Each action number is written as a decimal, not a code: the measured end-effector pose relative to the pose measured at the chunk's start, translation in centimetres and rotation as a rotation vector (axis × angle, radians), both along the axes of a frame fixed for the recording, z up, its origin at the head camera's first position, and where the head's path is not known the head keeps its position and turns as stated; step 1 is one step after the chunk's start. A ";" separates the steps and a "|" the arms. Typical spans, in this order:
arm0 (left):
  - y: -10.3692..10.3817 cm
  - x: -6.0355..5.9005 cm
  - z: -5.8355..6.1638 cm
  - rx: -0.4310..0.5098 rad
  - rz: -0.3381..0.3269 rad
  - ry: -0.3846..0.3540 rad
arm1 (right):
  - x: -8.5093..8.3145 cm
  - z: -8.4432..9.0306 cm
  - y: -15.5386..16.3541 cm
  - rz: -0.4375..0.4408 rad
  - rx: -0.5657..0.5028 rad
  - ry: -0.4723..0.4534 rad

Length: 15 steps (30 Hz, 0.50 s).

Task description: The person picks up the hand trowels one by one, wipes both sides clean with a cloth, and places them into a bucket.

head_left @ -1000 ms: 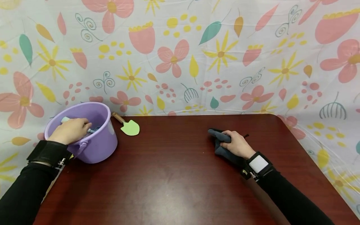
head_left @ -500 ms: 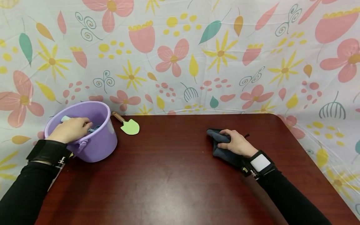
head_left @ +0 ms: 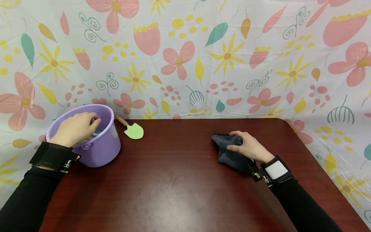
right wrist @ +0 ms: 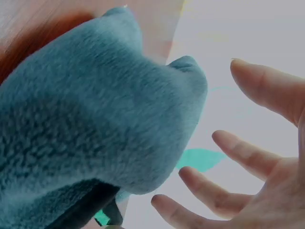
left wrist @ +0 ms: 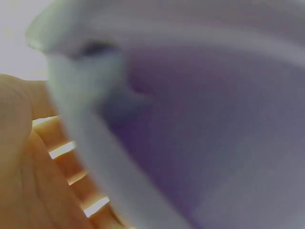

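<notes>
My left hand [head_left: 76,129] is over the mouth of a purple bucket [head_left: 101,151], its fingers apart and loosely bent. Part of a small light blue thing [head_left: 98,132] shows inside, just under the fingers. In the left wrist view the bucket's wall [left wrist: 133,191] covers the ends of the fingers. On the right, my other hand [head_left: 252,147] hovers by a dark grey-blue cloth [head_left: 232,154] that lies bunched on the table. The right wrist view has the fingers spread, with a gap between the fingertips [right wrist: 224,138] and the fuzzy cloth.
A small trowel [head_left: 134,131] with a pale green blade and wooden handle lies right of the bucket. The dark brown table [head_left: 174,180] runs back to a flower-printed curtain [head_left: 179,64]. The bucket stands near the table's left edge.
My left hand has risen a little, its fingers off the light blue thing in the bucket. My right fingers have loosened from the cloth, which has spread flatter.
</notes>
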<state>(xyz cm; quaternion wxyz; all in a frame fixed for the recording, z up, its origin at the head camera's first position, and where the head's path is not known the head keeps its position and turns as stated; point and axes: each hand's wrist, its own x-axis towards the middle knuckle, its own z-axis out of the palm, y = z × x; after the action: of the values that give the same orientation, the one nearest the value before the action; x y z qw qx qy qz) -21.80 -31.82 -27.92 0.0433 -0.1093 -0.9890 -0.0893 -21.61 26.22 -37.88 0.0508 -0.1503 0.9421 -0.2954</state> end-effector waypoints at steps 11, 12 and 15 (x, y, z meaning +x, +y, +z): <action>3.0 -0.1 0.3 0.002 0.000 0.125 | -0.1 -0.2 -0.1 0.023 -0.007 0.010; 3.4 -0.1 0.3 0.008 -0.007 0.135 | -0.1 -0.2 -0.2 0.024 -0.006 0.011; 4.6 -0.3 0.3 0.026 -0.031 0.153 | -0.1 -0.4 -0.3 0.026 -0.006 0.012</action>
<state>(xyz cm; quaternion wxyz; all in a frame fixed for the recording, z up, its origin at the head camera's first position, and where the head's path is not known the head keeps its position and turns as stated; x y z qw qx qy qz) -22.14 -27.19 -27.63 0.1190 -0.1304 -0.9798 -0.0943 -21.74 25.94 -38.28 0.0487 -0.1646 0.9394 -0.2966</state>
